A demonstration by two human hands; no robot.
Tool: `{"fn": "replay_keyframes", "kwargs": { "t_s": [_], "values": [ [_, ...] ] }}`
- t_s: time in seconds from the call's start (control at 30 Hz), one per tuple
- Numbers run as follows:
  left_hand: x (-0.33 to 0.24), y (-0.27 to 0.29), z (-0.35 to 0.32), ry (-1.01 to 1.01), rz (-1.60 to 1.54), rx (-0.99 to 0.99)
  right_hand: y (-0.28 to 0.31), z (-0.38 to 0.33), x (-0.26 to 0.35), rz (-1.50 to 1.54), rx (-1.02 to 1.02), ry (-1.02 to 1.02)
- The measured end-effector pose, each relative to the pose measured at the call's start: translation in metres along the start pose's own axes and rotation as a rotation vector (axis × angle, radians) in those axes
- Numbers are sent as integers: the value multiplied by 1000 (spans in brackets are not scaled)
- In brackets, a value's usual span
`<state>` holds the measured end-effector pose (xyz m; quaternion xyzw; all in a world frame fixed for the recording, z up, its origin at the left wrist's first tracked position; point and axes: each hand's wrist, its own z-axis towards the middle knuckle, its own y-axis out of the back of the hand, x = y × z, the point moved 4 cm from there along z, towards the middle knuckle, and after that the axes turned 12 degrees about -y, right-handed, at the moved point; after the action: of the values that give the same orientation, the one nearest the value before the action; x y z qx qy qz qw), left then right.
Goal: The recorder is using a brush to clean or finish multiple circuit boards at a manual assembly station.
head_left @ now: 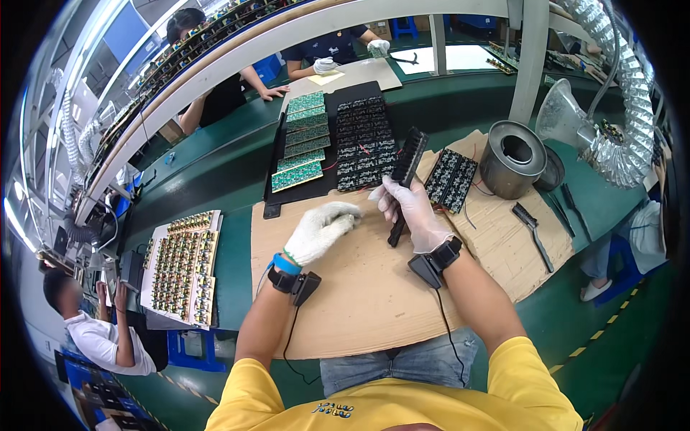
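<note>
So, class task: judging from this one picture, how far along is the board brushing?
Possibly done: green boards and dark boards lie in neat rows on the black tray. In hand: the right hand holds a black brush upright; the left hand is closed beside it. Possibly left: a dark board on the cardboard.

The left hand (318,231) wears a white knitted cloth glove with a rough weave. The right hand (412,208) wears a thin, smooth, half-clear rubber-like glove. The brush (406,172) looks like matt black plastic with dark bristles. The cardboard sheet (359,287) is brown, matt and a little rough. The metal can (512,158) is grey with a dull shine. The duct hose (632,108) is crinkled, glossy silver foil. The bench top (215,172) is smooth green with a soft gloss.
</note>
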<state>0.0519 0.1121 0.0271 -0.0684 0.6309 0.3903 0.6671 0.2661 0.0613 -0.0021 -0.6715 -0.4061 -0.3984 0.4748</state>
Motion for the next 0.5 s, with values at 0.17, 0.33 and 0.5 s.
{"fn": "replay_keyframes", "kwargs": {
  "t_s": [0.17, 0.33, 0.5],
  "values": [
    [8, -18, -25, 35, -232, -30, -2, -3, 0, 5, -38, -34],
    [28, -14, -31, 53, -405, -155, -2, -3, -2, -22, -4, -39],
    [23, -15, -30, 45, -393, -160, 2, 0, -4, -29, 2, -45]
  ]
}}
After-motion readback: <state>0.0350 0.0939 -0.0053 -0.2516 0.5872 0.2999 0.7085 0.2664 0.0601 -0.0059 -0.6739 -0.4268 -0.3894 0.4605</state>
